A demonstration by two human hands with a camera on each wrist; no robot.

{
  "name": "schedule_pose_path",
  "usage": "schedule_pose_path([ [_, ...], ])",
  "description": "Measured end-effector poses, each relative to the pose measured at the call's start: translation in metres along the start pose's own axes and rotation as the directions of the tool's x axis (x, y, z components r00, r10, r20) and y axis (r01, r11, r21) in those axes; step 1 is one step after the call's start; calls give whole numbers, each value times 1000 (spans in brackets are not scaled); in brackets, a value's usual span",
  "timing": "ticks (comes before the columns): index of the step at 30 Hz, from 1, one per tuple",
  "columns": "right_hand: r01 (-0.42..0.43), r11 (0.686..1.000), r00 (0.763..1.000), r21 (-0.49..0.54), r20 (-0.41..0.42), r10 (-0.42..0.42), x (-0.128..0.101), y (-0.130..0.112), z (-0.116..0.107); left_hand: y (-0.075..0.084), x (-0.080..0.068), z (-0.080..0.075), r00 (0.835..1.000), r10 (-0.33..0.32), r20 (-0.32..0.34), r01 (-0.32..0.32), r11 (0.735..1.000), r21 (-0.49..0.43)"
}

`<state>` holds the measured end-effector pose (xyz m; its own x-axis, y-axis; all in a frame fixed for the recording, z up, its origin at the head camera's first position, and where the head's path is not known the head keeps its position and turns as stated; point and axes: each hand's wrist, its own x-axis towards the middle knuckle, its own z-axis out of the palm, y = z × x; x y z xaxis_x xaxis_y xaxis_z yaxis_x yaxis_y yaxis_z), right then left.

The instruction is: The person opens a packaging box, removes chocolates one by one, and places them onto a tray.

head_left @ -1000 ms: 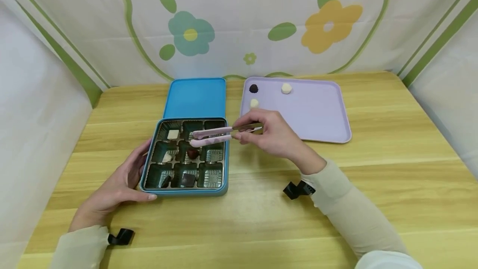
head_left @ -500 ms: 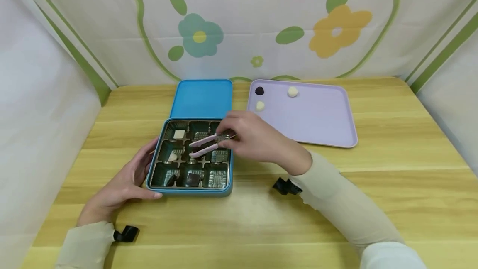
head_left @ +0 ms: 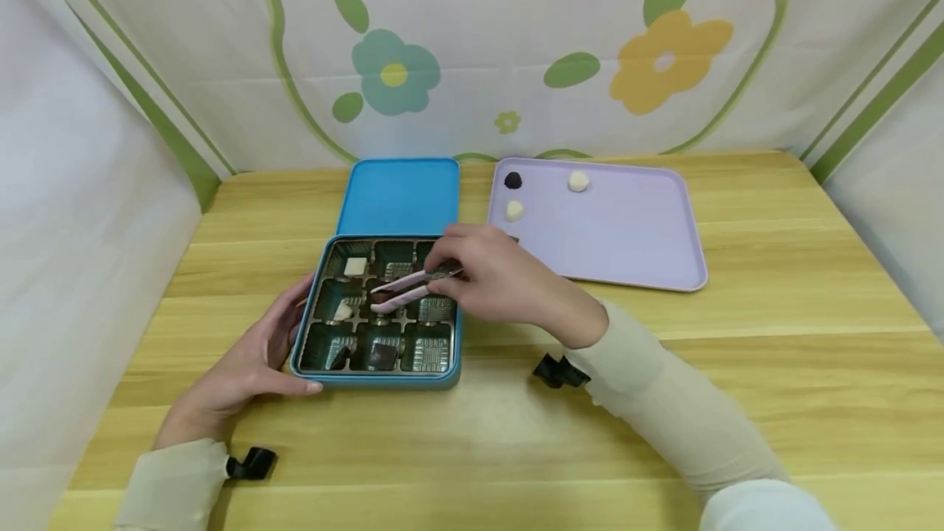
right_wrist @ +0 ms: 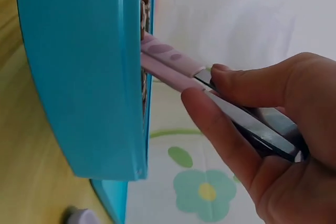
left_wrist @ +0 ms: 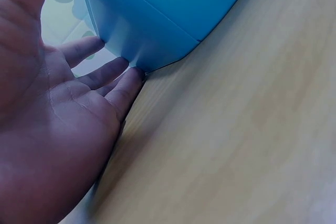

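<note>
My right hand pinches small metal tongs with pink tips between thumb and fingers. The tips reach into the middle compartment of a blue box, on either side of a dark brown chocolate; whether they grip it I cannot tell. In the right wrist view the tongs pass over the box rim. My left hand spans the box's near left corner, with fingertips against its side and the thumb at the front. Other compartments hold a white square, a white piece and dark pieces.
Behind the box lies a blue lid. A lilac tray at the back right carries a dark round chocolate and two white ones. A patterned cloth hangs behind the wooden table.
My right hand has moved left and lowered the tong tips into the middle compartment, around the brown chocolate. The left hand stays at the box corner. The head view has shifted slightly.
</note>
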<state>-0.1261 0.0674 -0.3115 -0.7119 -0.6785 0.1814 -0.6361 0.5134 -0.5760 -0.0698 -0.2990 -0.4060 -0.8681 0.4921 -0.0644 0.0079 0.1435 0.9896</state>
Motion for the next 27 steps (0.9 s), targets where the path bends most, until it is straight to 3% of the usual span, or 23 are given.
schedule_pose_path([
  [5,-16,989,997,146,-75,27,-11,12,5,-1,-2,-2,1000,19,4,-19,1000,3],
  [9,-52,955,991,291,-100,84,-19,19,9,-3,-6,-3,999,33,-1,-33,999,-2],
  [13,-97,889,984,447,-92,154,-25,25,11,-3,-8,-4,999,32,-7,-32,999,-3],
  [20,-192,726,959,660,-33,283,-35,36,8,0,-8,-4,1000,12,-9,-13,1000,-6],
  [23,-229,682,942,695,-18,336,-40,42,2,0,-9,-3,1000,6,-3,-6,1000,-5],
  [27,-260,661,921,704,-26,389,-49,53,-9,1,-11,-2,1000,10,-2,-10,1000,-5],
])
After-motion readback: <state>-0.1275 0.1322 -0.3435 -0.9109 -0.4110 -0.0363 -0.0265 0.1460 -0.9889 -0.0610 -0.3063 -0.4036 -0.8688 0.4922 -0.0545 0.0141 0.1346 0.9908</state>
